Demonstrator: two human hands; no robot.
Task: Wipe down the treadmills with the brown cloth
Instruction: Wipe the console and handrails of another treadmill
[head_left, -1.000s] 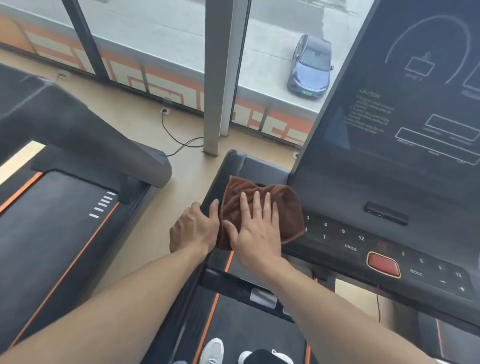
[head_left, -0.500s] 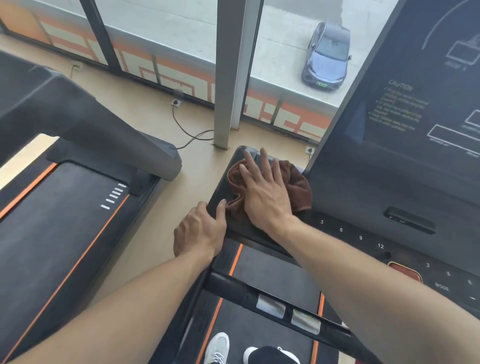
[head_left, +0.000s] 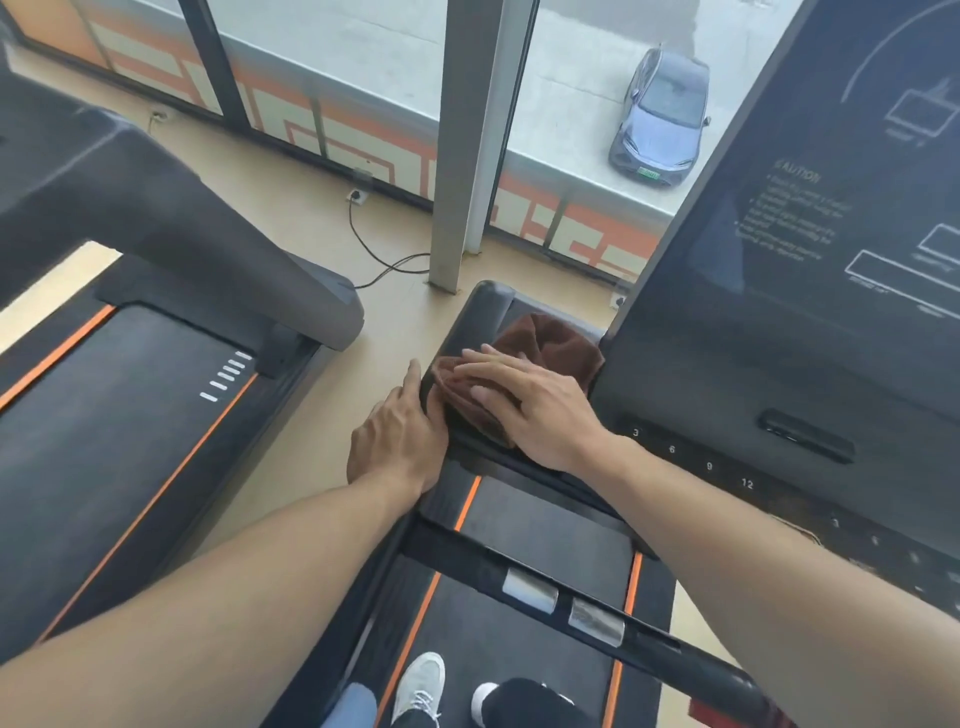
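I stand on a black treadmill (head_left: 540, 525) with orange stripes. Its big dark console screen (head_left: 810, 249) fills the right side. The brown cloth (head_left: 550, 345) lies bunched on the console's left shelf, next to the screen's edge. My right hand (head_left: 530, 405) presses flat on the cloth, fingers pointing left. My left hand (head_left: 397, 436) rests on the outer left edge of the same shelf, thumb along the rim, touching the cloth's corner.
A second treadmill (head_left: 119, 405) stands to the left across a strip of beige floor. A grey pillar (head_left: 467, 156) and a power cable (head_left: 379, 254) are ahead by the window. A handlebar with metal sensors (head_left: 561, 603) crosses below my arms. My shoes (head_left: 421, 691) show at the bottom.
My right hand pushed the cloth away from the console buttons to the shelf's far left end, then turned its fingers leftward and drew it back a little. The left hand stayed on the rim.
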